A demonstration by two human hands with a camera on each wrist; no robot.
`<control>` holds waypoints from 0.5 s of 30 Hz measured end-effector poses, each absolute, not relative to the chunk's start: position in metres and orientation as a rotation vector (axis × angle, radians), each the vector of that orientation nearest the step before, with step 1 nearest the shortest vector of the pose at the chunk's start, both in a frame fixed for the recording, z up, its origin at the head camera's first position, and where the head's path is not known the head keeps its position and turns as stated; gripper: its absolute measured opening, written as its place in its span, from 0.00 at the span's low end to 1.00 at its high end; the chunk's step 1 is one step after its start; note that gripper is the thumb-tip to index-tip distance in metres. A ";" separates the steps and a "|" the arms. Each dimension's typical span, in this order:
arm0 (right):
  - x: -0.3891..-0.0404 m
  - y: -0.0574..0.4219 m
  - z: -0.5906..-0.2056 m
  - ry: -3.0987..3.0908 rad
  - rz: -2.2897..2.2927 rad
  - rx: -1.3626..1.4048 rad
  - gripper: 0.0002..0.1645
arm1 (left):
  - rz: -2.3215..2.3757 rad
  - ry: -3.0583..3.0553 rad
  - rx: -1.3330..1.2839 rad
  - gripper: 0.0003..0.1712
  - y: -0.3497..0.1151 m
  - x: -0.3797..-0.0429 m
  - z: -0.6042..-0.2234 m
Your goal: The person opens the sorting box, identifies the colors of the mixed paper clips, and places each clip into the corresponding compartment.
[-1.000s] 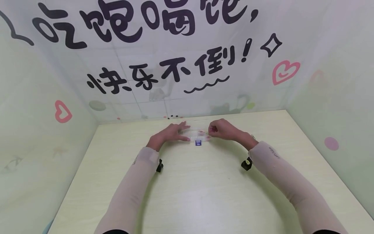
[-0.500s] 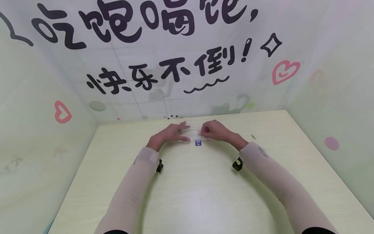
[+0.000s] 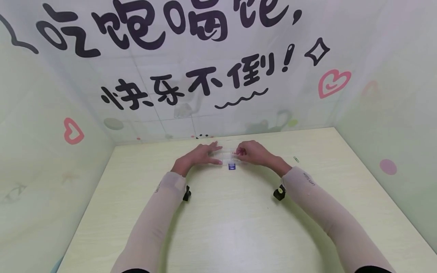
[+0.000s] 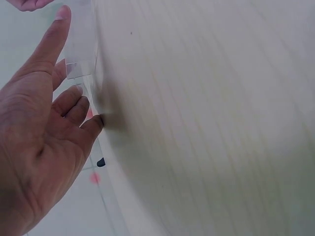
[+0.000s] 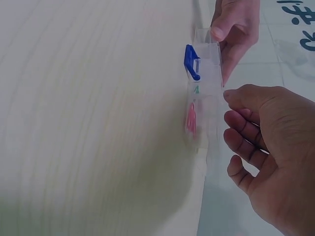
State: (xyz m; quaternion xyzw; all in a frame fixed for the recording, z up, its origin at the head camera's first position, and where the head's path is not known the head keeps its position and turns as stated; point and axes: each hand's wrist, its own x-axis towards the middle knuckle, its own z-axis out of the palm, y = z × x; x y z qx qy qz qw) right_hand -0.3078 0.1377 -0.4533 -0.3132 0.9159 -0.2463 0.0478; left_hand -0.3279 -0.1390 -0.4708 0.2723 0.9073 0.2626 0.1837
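A clear plastic box (image 5: 204, 69) with a blue latch (image 3: 231, 166) stands near the table's back edge. Pink paper clips (image 5: 191, 118) and a bit of green show through its wall. My left hand (image 3: 201, 154) rests at the box's left end, thumb along the front and fingers spread behind. My right hand (image 3: 254, 152) is over the box's right half, thumb and fingertips drawn together at a small red paper clip (image 3: 234, 153). In the right wrist view the thumb and curled fingers stand beside the box's top; the clip at the fingertips is hidden there.
A green paper clip (image 3: 296, 159) lies on the table (image 3: 225, 220) to the right of the right hand. Behind the table hangs a white printed curtain (image 3: 177, 125), with side panels left and right.
My right hand has moved left, further over the box, then stayed there with a slight shift. The green clip on the table came into full view. The left hand and box have not moved.
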 end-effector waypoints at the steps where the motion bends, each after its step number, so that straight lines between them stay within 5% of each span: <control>1: -0.307 0.140 -0.453 2.799 -0.746 -0.949 0.09 | 0.739 2.561 0.768 0.48 -0.139 -0.328 -0.471; 15: -0.295 0.183 -0.442 2.882 -0.699 -0.909 0.11 | 0.742 2.564 0.759 0.48 -0.138 -0.327 -0.472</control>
